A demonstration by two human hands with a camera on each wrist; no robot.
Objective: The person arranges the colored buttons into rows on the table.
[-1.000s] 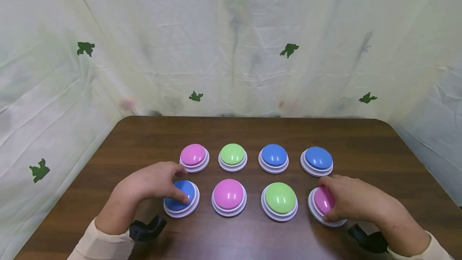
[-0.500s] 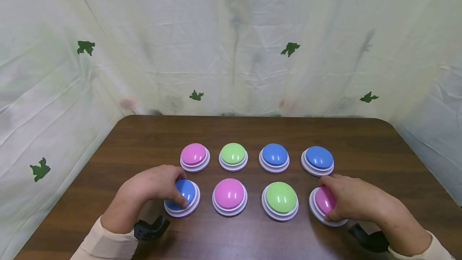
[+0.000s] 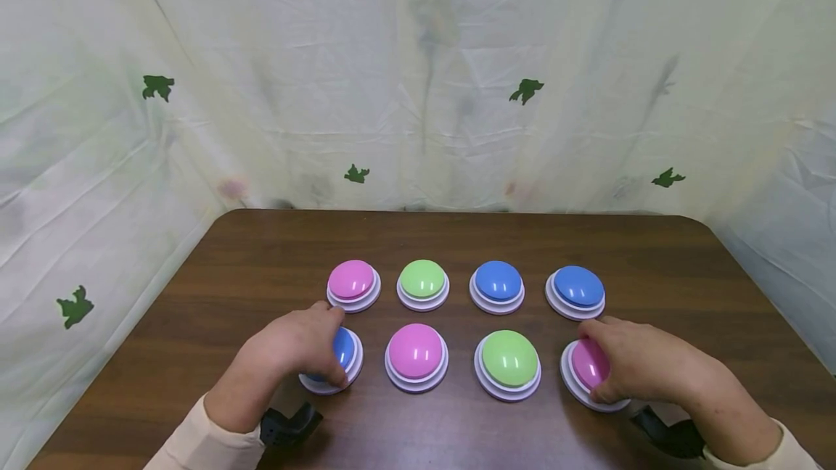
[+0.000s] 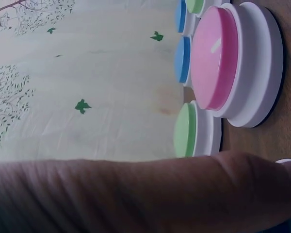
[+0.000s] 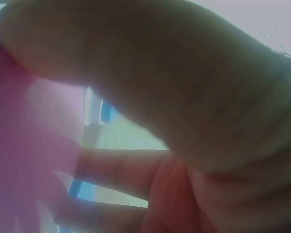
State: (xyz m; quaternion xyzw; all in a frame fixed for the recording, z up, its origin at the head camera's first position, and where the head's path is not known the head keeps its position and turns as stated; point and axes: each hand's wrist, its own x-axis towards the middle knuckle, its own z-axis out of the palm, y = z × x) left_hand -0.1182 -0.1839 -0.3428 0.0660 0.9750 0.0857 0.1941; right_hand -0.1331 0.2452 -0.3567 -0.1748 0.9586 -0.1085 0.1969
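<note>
My left hand (image 3: 297, 347) curves over the blue-domed push button (image 3: 344, 349) at the front left, thumb on its near side and fingers behind, hiding much of the dome. The left wrist view has the thumb (image 4: 136, 194) across the bottom, its tip low at the right edge. At the front right, my right hand (image 3: 646, 359) grips a pink-domed push button (image 3: 588, 365) by its right side. The right wrist view shows the thumb (image 5: 126, 63) and fingers (image 5: 121, 170) around the pink dome (image 5: 29, 126). Both buttons have white round bases.
Between the hands stand a pink button (image 3: 415, 351) and a green button (image 3: 508, 360). Behind is a row: pink (image 3: 350, 280), green button (image 3: 421, 279), blue button (image 3: 498, 281) and another blue button (image 3: 578, 286). The brown table (image 3: 431, 238) ends at a pale curtain (image 3: 418, 93).
My left hand has shifted right and nearer, its fingers and thumb closing around the blue button, which stays in place. My right hand holds its place on the pink button.
</note>
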